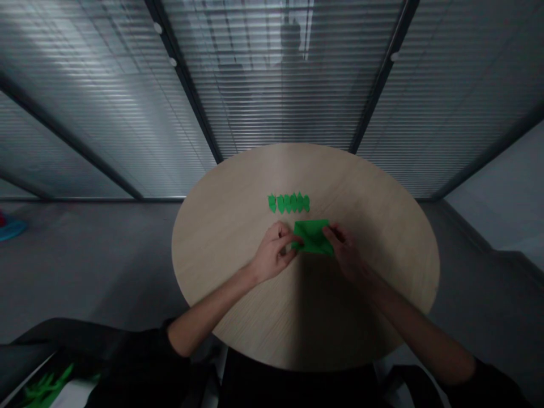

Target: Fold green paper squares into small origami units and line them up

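A flat green rectangular piece, seemingly folded paper (312,235), is stretched between my two hands above the round table. My left hand (274,252) pinches its lower left corner, with the fingers curled. At the right edge, my right hand (346,249) grips it, thumb on top and fingers partly hidden behind. Just beyond the paper, several small green leaf-shaped pieces (289,203) lie side by side in a row on the tabletop. Their details are too small to make out.
The round wooden table (221,215) stands before glass partitions with blinds (280,102). At the lower left, a dark bag or chair (29,362) has green leafy items (49,385) beside it. A blue and red object (11,226) rests on the floor at far left.
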Available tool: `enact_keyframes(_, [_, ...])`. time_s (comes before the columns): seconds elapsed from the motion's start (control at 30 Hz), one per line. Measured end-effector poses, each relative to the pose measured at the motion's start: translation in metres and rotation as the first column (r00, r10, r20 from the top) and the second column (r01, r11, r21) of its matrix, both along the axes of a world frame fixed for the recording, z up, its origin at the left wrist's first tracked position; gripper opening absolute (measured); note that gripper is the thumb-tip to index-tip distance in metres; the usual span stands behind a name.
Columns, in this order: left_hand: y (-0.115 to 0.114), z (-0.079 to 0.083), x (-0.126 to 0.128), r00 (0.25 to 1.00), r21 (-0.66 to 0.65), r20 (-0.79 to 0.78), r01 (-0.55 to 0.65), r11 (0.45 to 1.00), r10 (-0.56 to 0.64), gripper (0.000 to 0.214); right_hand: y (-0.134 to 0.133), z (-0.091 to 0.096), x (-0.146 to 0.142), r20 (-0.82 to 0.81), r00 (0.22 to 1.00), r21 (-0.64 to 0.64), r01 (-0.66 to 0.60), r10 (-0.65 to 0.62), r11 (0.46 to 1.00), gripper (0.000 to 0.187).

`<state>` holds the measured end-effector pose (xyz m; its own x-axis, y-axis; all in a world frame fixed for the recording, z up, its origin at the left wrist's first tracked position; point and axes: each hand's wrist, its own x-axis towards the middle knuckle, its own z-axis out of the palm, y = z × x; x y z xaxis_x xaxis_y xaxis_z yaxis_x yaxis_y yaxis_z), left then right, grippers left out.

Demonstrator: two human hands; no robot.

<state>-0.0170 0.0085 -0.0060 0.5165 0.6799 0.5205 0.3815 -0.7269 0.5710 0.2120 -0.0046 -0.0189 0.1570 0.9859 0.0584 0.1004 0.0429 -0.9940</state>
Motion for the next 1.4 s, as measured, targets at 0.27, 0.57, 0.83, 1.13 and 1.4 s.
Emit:
enact_keyframes(0.27, [0.000,0.000,0.000,0.996,-0.208,0.087,0.016,0.978,0.002,0.025,-0.001,0.000,0.003,-0.050,0.999,0.005,-0.015,0.015,1.000,0.038])
enact_keyframes(0.57, [-0.002,0.006,0.004,0.983,-0.367,0.185,0.065,0.928,0.004,0.013,-0.006,0.001,0.000,-0.019,0.999,0.087,-0.026,0.028,0.996,0.048])
enact_keyframes(0.83, [0.005,0.003,0.001,0.955,-0.562,0.286,0.102,0.821,0.077,0.017,-0.012,0.009,0.008,0.296,0.933,0.199,-0.269,0.204,0.942,0.035])
enact_keyframes(1.13, [0.005,0.005,0.000,0.958,-0.538,0.287,0.163,0.827,-0.001,0.014,-0.014,0.014,0.014,0.482,0.823,0.193,-0.435,0.301,0.880,0.039])
enact_keyframes(1.4, [0.010,0.004,-0.005,0.961,-0.325,0.274,0.130,0.937,-0.038,0.011,-0.009,0.001,0.022,0.552,0.821,0.297,-0.358,0.147,0.885,0.050])
